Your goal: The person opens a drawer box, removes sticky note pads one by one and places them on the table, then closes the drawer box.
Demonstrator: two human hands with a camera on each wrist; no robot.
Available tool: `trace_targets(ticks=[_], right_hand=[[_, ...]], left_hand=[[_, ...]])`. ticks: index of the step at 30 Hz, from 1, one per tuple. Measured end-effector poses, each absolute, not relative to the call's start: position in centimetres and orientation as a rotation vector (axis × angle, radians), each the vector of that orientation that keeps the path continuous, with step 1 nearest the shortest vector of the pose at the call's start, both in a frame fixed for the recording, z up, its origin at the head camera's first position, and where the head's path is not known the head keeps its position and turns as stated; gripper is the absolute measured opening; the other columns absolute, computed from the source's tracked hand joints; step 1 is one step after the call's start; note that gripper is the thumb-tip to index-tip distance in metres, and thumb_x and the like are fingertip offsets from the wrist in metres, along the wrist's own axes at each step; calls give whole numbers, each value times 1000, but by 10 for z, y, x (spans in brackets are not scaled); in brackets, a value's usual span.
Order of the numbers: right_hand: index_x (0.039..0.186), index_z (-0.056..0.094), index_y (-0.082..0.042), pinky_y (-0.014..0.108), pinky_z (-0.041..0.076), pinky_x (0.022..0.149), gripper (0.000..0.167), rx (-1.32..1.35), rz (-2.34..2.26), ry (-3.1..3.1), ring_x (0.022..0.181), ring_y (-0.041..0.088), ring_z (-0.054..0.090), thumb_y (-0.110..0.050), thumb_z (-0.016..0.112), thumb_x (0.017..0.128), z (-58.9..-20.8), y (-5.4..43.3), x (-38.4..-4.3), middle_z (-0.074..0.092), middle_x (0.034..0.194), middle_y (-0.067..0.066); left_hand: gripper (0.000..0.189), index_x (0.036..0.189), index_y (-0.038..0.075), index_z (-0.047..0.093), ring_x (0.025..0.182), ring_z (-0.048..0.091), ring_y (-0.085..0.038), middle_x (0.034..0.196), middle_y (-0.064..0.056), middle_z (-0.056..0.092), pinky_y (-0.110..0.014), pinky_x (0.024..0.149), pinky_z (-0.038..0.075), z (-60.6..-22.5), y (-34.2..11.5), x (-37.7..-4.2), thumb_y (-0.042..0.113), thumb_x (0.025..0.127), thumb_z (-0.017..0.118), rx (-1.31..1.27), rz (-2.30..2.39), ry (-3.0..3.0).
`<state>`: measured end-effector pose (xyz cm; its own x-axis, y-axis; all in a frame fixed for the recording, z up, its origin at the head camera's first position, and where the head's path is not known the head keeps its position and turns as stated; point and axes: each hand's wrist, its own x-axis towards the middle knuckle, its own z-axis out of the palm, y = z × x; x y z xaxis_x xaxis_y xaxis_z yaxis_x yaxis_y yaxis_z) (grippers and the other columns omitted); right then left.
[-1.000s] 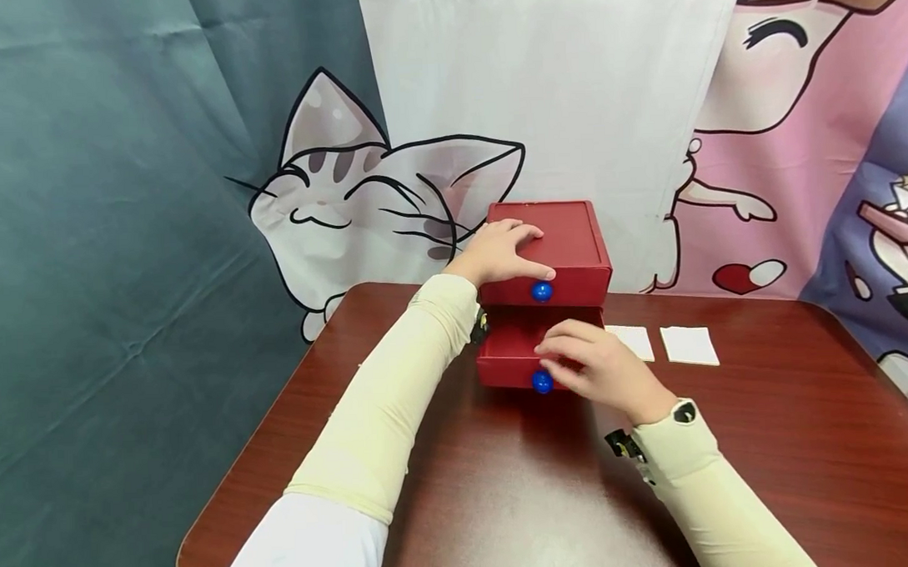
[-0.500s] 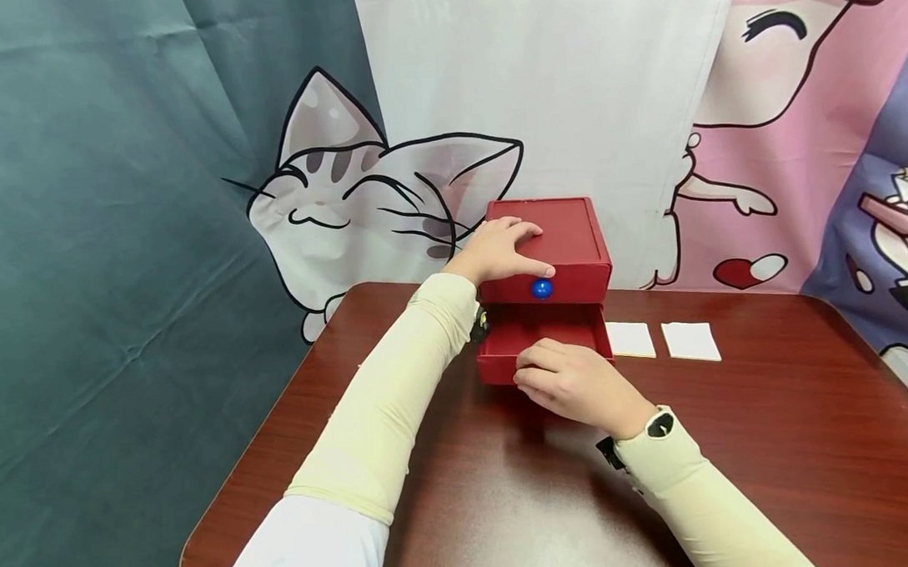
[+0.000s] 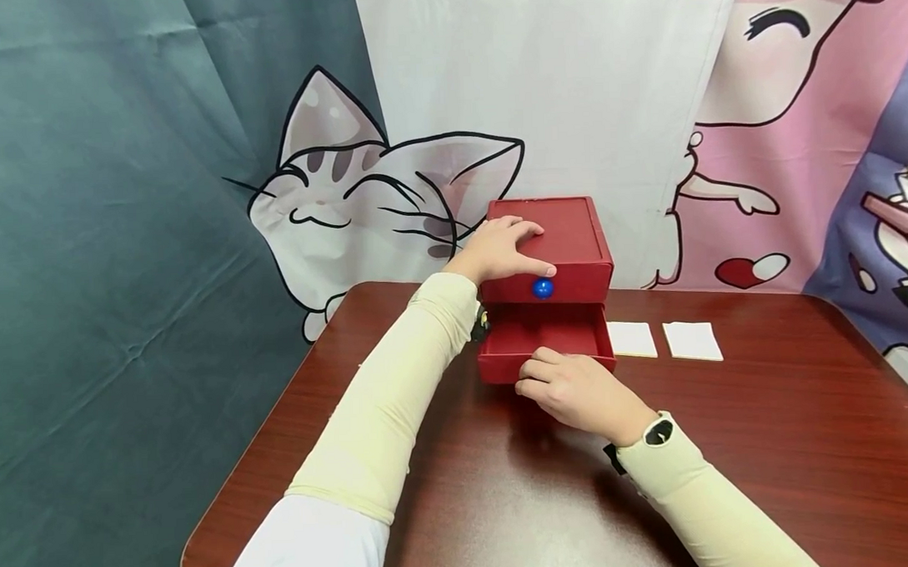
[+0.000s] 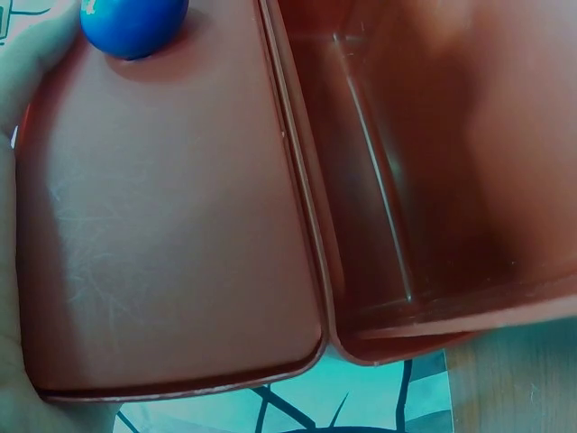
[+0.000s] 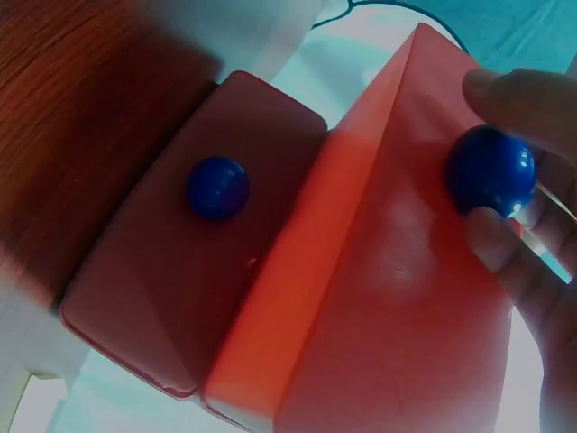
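A small red two-drawer cabinet (image 3: 565, 229) stands on the table in the head view. My left hand (image 3: 498, 253) rests on its top left side with fingers spread, the thumb reaching over the front edge near the upper blue knob (image 3: 543, 289). The upper drawer (image 4: 180, 225) is closed. Below it the lower drawer (image 3: 502, 369) is pulled out, and the part of its inside that shows is bare. My right hand (image 3: 581, 396) covers the front of that drawer in the head view. In the right wrist view its fingertips pinch the round blue drawer knob (image 5: 491, 171).
Two white paper pads (image 3: 692, 341) lie side by side right of the cabinet on the brown wooden table (image 3: 789, 405). A cloth backdrop (image 3: 552, 88) with cartoon figures hangs close behind the cabinet.
My right hand has moved slightly left and down, from above the lower knob onto it, and its fingers have closed. My left hand and the drawers show no visible movement.
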<state>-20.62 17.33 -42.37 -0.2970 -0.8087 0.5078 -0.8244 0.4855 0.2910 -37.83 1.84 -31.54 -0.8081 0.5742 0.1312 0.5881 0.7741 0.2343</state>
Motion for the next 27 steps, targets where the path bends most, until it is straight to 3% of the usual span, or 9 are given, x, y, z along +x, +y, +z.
trace_targets(ticks=[27], right_hand=[[91, 70, -10, 34, 56, 84, 12, 1192, 358, -2179, 104, 21, 60, 0, 73, 86, -439, 187, -232, 66, 108, 4]], left_hand=[[83, 148, 31, 49, 143, 33, -22, 156, -2, 39, -41, 119, 27, -317, 17, -380, 75, 80, 63, -975, -426, -2902]])
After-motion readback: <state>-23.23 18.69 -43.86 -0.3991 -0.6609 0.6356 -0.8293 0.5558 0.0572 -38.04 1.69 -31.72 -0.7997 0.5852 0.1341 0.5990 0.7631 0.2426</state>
